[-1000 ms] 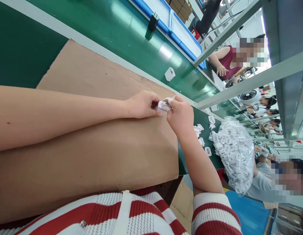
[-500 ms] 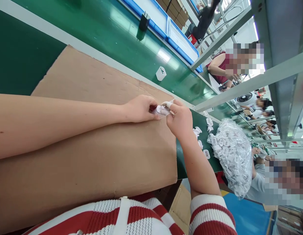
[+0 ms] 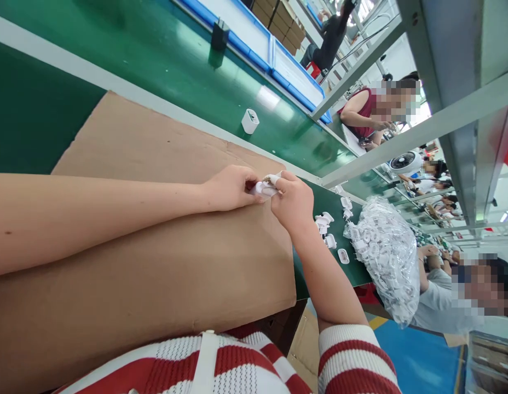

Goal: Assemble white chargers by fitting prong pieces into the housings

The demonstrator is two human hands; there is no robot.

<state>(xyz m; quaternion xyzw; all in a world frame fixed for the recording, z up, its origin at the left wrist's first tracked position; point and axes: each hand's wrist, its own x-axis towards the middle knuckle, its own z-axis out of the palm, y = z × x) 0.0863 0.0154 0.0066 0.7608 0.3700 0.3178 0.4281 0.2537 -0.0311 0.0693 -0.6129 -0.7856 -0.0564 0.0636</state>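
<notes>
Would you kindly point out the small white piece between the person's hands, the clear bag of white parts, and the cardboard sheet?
White piece (image 3: 263,190): head view, on its exposed part.
Clear bag (image 3: 384,251): head view, middle of its bulging side.
Cardboard sheet (image 3: 184,262): head view, on its bare surface.

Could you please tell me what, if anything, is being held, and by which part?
A small white plastic piece: the left hand grips one end, the right hand the opposite end; exact finger contact is partly hidden.
</notes>
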